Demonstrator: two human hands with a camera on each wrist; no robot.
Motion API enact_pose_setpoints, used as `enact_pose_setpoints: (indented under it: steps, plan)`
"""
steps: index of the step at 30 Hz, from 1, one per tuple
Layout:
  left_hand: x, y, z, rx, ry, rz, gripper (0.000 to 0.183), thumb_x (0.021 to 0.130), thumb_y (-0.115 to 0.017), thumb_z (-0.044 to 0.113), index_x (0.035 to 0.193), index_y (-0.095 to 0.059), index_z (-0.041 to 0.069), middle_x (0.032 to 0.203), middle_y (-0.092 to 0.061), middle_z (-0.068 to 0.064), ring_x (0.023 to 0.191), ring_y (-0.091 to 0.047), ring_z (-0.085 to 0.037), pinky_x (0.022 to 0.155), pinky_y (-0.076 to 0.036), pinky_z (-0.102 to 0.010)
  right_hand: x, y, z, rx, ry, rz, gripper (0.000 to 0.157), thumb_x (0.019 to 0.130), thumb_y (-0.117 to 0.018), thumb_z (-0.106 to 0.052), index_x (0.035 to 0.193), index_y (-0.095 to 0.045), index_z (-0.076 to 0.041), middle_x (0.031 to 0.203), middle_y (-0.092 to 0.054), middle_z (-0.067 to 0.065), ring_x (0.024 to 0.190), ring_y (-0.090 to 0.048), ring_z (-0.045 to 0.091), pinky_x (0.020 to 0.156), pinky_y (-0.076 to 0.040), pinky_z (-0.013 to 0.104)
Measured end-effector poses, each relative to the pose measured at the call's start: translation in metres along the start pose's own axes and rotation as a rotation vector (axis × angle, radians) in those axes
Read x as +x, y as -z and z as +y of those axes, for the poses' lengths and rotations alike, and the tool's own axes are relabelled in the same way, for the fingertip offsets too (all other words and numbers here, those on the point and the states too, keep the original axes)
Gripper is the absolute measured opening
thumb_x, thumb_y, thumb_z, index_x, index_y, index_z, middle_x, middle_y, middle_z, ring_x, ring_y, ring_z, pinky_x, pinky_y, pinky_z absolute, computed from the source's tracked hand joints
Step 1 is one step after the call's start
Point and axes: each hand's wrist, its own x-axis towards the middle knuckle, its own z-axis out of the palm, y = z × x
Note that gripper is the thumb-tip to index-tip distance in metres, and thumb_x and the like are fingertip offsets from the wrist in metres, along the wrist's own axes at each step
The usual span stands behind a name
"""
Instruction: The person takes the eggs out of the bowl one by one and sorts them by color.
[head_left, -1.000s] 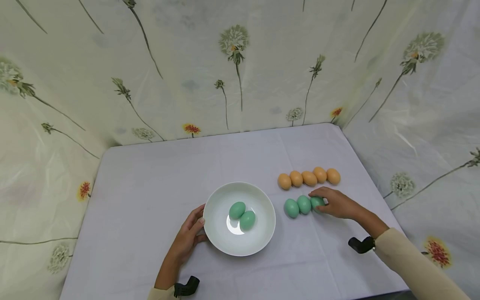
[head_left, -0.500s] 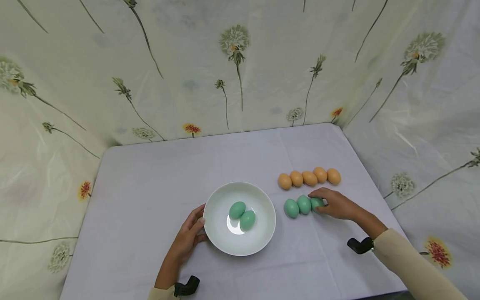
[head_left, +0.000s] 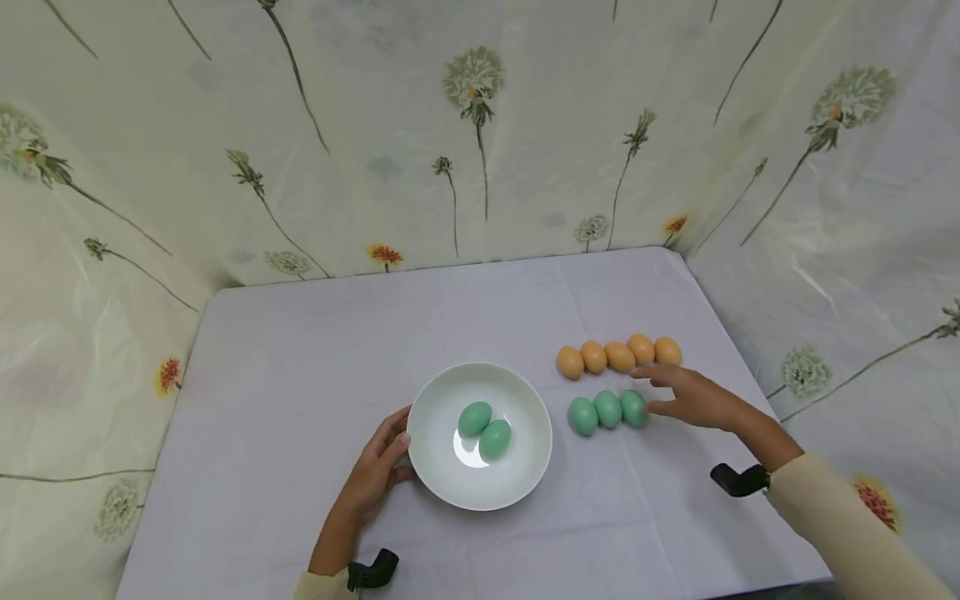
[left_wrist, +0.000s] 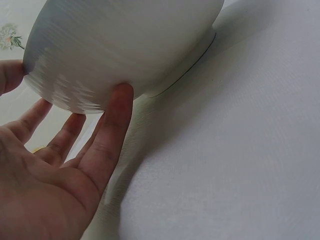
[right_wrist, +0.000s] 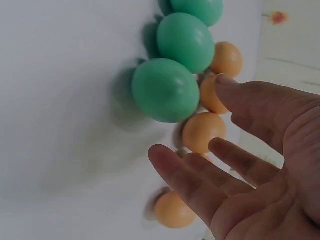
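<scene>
A white bowl (head_left: 480,492) sits on the cloth, with two green eggs (head_left: 474,420) inside. My left hand (head_left: 371,475) holds its left side, thumb at the rim; the left wrist view shows fingertips (left_wrist: 120,97) against the outer wall. Three more green eggs (head_left: 608,409) lie in a row to the right of the bowl. Just beyond the rightmost one, my right hand (head_left: 697,400) hovers with fingers spread and nothing in its grasp. In the right wrist view the nearest green egg (right_wrist: 165,90) stands apart from the thumb and fingers.
Several orange eggs (head_left: 619,357) form a row behind the green ones, close to the right hand's fingertips. A white cloth covers the table (head_left: 300,375). Flower-printed curtains (head_left: 525,167) hang behind it and at both sides.
The right hand's fingers have come off the rightmost green egg, and the hand has drawn back to the right and slightly up. The left hand and bowl stay where they were.
</scene>
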Motion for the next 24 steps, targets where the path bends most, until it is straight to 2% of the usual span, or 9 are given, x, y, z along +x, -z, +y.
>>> enact_pose_setpoints:
  steps: [4, 7, 14, 18, 24]
  plan:
    - [0.0, 0.002, 0.001, 0.001, -0.002, 0.001, 0.047, 0.104, -0.054, 0.032, 0.15, -0.042, 0.028, 0.15, -0.045, -0.007, 0.116, -0.061, -0.02, 0.083, -0.058, -0.041, 0.005, 0.017, -0.015, -0.002, 0.047, 0.007, 0.054, 0.092, -0.073, -0.019, 0.139, -0.054, -0.001, 0.14, -0.055, 0.023, 0.122, -0.058, 0.044, 0.092, -0.054, 0.053]
    - [0.0, 0.003, 0.001, 0.003, -0.008, -0.004, 0.048, 0.104, -0.053, 0.031, 0.151, -0.041, 0.026, 0.151, -0.044, -0.008, 0.115, -0.061, -0.019, 0.083, -0.058, -0.041, 0.013, 0.027, -0.032, 0.022, 0.115, -0.008, 0.054, 0.092, -0.073, -0.018, 0.139, -0.054, -0.001, 0.138, -0.056, 0.022, 0.121, -0.06, 0.043, 0.088, -0.057, 0.046]
    - [0.0, 0.003, 0.002, -0.008, -0.013, -0.018, 0.048, 0.104, -0.053, 0.031, 0.15, -0.041, 0.026, 0.152, -0.043, -0.007, 0.116, -0.06, -0.019, 0.082, -0.058, -0.041, 0.036, 0.042, -0.09, 0.026, 0.255, -0.113, 0.047, 0.094, -0.07, -0.017, 0.138, -0.057, -0.012, 0.137, -0.061, 0.011, 0.12, -0.062, 0.033, 0.088, -0.058, 0.039]
    - [0.0, 0.003, 0.002, -0.006, -0.013, -0.01, 0.048, 0.104, -0.053, 0.031, 0.15, -0.041, 0.027, 0.152, -0.043, -0.007, 0.117, -0.06, -0.02, 0.082, -0.058, -0.041, 0.054, 0.039, -0.126, 0.027, 0.36, -0.196, 0.045, 0.095, -0.069, -0.015, 0.138, -0.058, -0.015, 0.134, -0.062, 0.003, 0.121, -0.062, 0.027, 0.087, -0.058, 0.029]
    - [0.001, 0.001, 0.003, 0.01, 0.002, -0.004, 0.047, 0.104, -0.053, 0.032, 0.149, -0.042, 0.028, 0.152, -0.043, -0.006, 0.117, -0.058, -0.021, 0.082, -0.058, -0.041, 0.079, 0.021, -0.171, 0.035, 0.507, -0.308, 0.042, 0.095, -0.068, -0.012, 0.136, -0.059, -0.014, 0.134, -0.061, 0.004, 0.121, -0.061, 0.024, 0.086, -0.057, 0.021]
